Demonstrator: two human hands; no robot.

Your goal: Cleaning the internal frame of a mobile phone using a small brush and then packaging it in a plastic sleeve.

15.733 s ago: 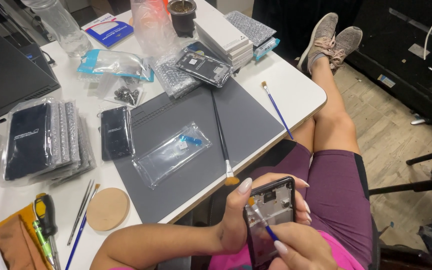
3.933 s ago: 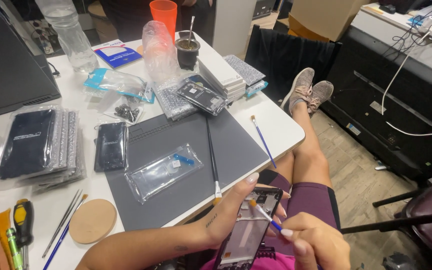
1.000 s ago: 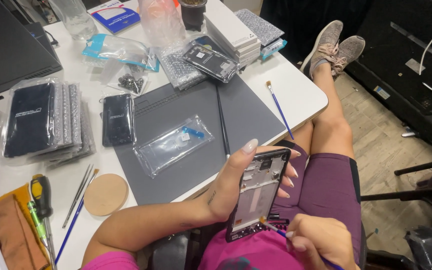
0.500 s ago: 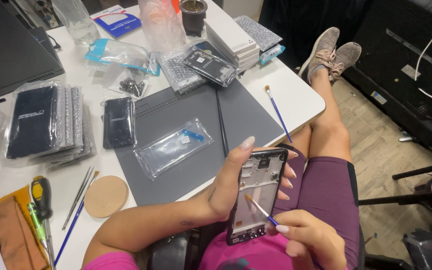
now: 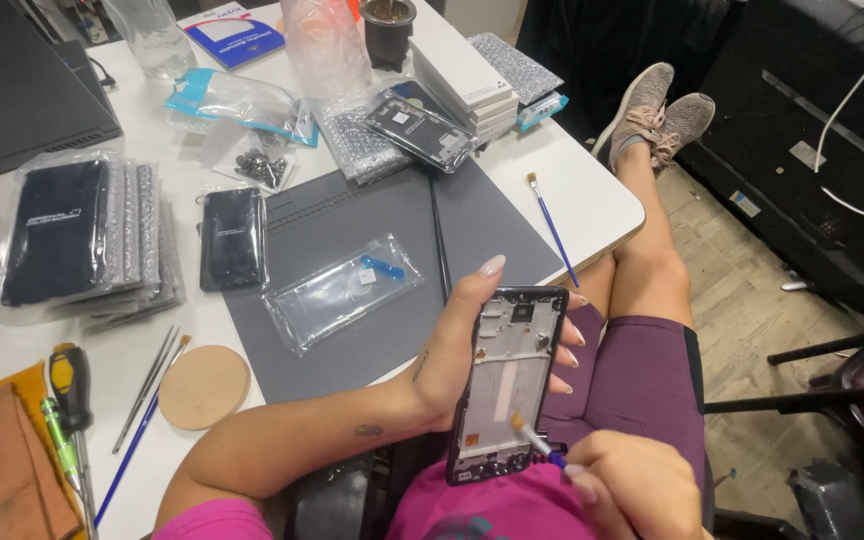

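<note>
Brushing inside of phone frame (image 5: 505, 385), gripped upright in left hand (image 5: 457, 350). Right hand (image 5: 637, 490) pinching small brush (image 5: 532, 440), bristles touching lower frame. Next, probably: light strokes, steady frame.

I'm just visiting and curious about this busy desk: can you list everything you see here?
phone frame: one, black rim, pale inside, held above the lap
small brush: one, blue handle, tip on the frame's lower part
work mat: one, grey, on the white table
clear bag: one, holding a blue part, on the mat
dark phone panel: one, black, at the mat's left edge
bagged panels: a stack, black, far left
round disc: one, tan, near edge
screwdrivers: two, black-and-yellow and green, lower left
spare brush: one, blue, table's right side
left hand: grips the frame
right hand: holds the small brush
</note>
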